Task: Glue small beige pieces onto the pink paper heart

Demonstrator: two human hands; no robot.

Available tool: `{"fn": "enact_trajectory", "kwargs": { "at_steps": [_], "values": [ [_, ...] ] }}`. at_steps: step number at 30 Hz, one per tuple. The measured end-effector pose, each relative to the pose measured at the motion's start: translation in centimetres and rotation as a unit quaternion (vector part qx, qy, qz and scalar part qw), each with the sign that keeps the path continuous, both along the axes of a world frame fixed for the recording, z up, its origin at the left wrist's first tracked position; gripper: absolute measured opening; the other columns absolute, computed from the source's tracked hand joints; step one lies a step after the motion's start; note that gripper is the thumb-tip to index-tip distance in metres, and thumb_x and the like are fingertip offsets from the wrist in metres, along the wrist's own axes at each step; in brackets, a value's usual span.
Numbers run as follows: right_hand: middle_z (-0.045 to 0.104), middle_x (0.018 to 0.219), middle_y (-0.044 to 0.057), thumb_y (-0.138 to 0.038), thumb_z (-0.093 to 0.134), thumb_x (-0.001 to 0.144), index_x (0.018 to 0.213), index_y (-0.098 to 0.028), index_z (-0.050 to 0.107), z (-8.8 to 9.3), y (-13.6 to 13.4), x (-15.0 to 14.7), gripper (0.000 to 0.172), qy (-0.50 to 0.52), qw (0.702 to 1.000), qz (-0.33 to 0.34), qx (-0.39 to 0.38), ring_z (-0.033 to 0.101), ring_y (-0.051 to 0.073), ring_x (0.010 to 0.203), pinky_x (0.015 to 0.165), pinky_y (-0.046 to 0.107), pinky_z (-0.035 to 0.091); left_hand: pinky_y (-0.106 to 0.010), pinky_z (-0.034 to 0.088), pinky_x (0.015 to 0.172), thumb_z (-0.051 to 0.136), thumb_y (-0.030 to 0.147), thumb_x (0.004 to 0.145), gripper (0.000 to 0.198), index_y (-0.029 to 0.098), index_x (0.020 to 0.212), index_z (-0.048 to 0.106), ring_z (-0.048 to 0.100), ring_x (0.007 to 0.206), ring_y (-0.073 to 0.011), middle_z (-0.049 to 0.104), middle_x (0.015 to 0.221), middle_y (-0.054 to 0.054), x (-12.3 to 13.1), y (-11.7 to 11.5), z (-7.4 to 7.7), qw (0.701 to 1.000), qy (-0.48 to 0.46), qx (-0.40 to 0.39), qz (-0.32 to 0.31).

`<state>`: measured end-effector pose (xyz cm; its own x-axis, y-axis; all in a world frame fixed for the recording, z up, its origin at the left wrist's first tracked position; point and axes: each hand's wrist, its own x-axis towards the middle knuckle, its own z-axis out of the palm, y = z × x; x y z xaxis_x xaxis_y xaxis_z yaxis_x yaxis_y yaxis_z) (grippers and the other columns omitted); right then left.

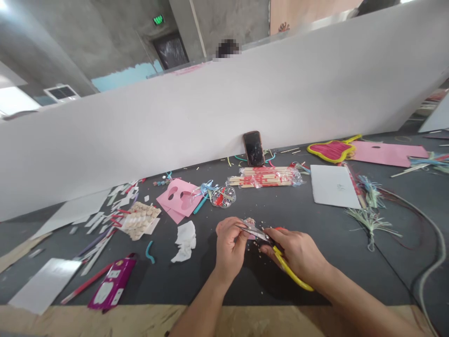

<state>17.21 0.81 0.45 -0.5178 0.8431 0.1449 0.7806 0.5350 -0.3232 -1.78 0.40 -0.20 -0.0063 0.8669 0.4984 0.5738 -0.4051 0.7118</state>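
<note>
My right hand (298, 250) is closed around a pair of scissors (254, 230), whose metal blades point left. A curved yellow strip (293, 274) runs out below that hand; I cannot tell whether it is the scissors' handle. At the blade tips, my left hand (231, 241) is pinched closed, and whatever lies between its fingers is too small to name. Small pale beads (249, 221) lie scattered behind and between the hands, with a bit of pink partly covered by the blades.
Beyond the hands lie a round clear case (223, 197), bundled sticks (264, 178) and pink cut-out sheets (180, 199). A phone (254, 149) leans on the white partition (210, 112). Crumpled tissue (184, 241) and a purple packet (112, 283) are left; a white card (333, 186) and tassels (372, 222) right.
</note>
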Motion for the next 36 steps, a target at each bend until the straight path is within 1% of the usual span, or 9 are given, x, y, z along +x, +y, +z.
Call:
{"fn": "enact_trajectory", "kwargs": {
  "at_steps": [4, 8, 15, 19, 22, 24, 26, 30, 36],
  "values": [
    [0.073, 0.073, 0.003, -0.042, 0.041, 0.093, 0.105, -0.023, 0.061, 0.0, -0.4, -0.1, 0.03, -0.014, 1.0, -0.013, 0.024, 0.068, 0.021, 0.061, 0.049, 0.026, 0.034, -0.035, 0.044, 0.084, 0.049, 0.027, 0.091, 0.028, 0.02, 0.07, 0.067, 0.062, 0.09, -0.0205, 0.069, 0.085, -0.005, 0.2, -0.2, 0.0, 1.0, -0.006, -0.012, -0.001],
    [0.073, 0.074, 0.003, -0.043, 0.041, 0.093, 0.107, -0.023, 0.061, 0.0, -0.4, -0.4, 0.031, -0.021, 0.999, -0.032, 0.032, 0.068, 0.021, 0.06, 0.049, 0.026, 0.034, -0.035, 0.045, 0.084, 0.047, 0.028, 0.091, 0.03, 0.02, 0.069, 0.066, 0.061, 0.088, -0.0198, 0.068, 0.086, -0.006, 0.2, -0.3, 0.0, 1.0, -0.015, -0.022, 0.003],
    [0.071, 0.091, 0.008, -0.052, 0.05, 0.087, 0.114, -0.021, 0.058, 0.3, 0.1, -0.2, 0.042, -0.008, 0.999, -0.028, 0.03, 0.068, 0.025, 0.078, 0.06, 0.03, 0.046, -0.034, 0.047, 0.083, 0.053, 0.03, 0.088, 0.025, 0.019, 0.071, 0.066, 0.061, 0.089, -0.02, 0.067, 0.086, -0.006, -0.1, 0.0, -0.3, 0.998, -0.049, -0.021, 0.013],
    [0.07, 0.097, 0.01, -0.061, 0.055, 0.08, 0.118, -0.019, 0.056, 0.8, 0.0, -0.3, 0.056, 0.013, 1.0, -0.015, 0.017, 0.067, 0.027, 0.085, 0.069, 0.034, 0.05, -0.031, 0.047, 0.079, 0.055, 0.031, 0.087, 0.021, 0.018, 0.073, 0.064, 0.061, 0.085, -0.0185, 0.065, 0.086, -0.005, 0.0, 0.1, -0.3, 0.993, -0.108, -0.05, 0.002],
    [0.069, 0.098, 0.01, -0.056, 0.056, 0.081, 0.118, -0.019, 0.056, 0.8, 0.1, -0.2, 0.052, 0.016, 1.0, -0.012, 0.019, 0.066, 0.027, 0.087, 0.072, 0.035, 0.05, -0.027, 0.047, 0.074, 0.054, 0.032, 0.087, 0.02, 0.017, 0.078, 0.064, 0.06, 0.08, -0.0169, 0.064, 0.085, -0.004, -0.1, 0.2, -0.3, 0.981, -0.166, -0.096, 0.001],
    [0.069, 0.099, 0.009, -0.048, 0.052, 0.086, 0.117, -0.021, 0.056, 0.6, 0.5, 0.2, 0.042, 0.016, 0.999, -0.04, 0.032, 0.066, 0.025, 0.087, 0.072, 0.034, 0.05, -0.025, 0.046, 0.072, 0.053, 0.035, 0.087, 0.022, 0.017, 0.082, 0.064, 0.06, 0.077, -0.0161, 0.065, 0.082, -0.003, -0.3, 0.3, -0.3, 0.972, -0.201, -0.123, 0.022],
    [0.069, 0.097, 0.008, -0.043, 0.048, 0.088, 0.116, -0.022, 0.057, 0.3, 1.3, 1.1, 0.036, 0.018, 0.994, -0.101, 0.043, 0.066, 0.023, 0.081, 0.066, 0.033, 0.049, -0.025, 0.046, 0.073, 0.054, 0.038, 0.087, 0.025, 0.016, 0.084, 0.065, 0.059, 0.078, -0.016, 0.065, 0.082, -0.004, -0.5, 0.5, -0.5, 0.963, -0.227, -0.136, 0.042],
    [0.069, 0.089, 0.007, -0.042, 0.051, 0.085, 0.124, -0.022, 0.051, -0.4, 3.3, 3.7, 0.044, 0.003, 0.977, -0.211, 0.036, 0.065, 0.024, 0.074, 0.059, 0.033, 0.047, -0.025, 0.045, 0.074, 0.057, 0.039, 0.085, 0.025, 0.016, 0.085, 0.066, 0.059, 0.08, -0.0159, 0.065, 0.084, -0.004, -0.4, 0.6, -0.6, 0.958, -0.25, -0.137, 0.026],
    [0.067, 0.106, 0.013, -0.03, 0.055, 0.081, 0.126, -0.014, 0.05, -1.2, 4.8, 6.1, 0.048, -0.097, 0.967, -0.234, 0.027, 0.062, 0.03, 0.098, 0.08, 0.038, 0.047, -0.027, 0.047, 0.078, 0.059, 0.032, 0.084, 0.017, 0.017, 0.083, 0.067, 0.06, 0.084, -0.0162, 0.064, 0.086, -0.004, 0.0, 0.4, -0.8, 0.968, -0.228, -0.105, 0.002]
  ]
}}
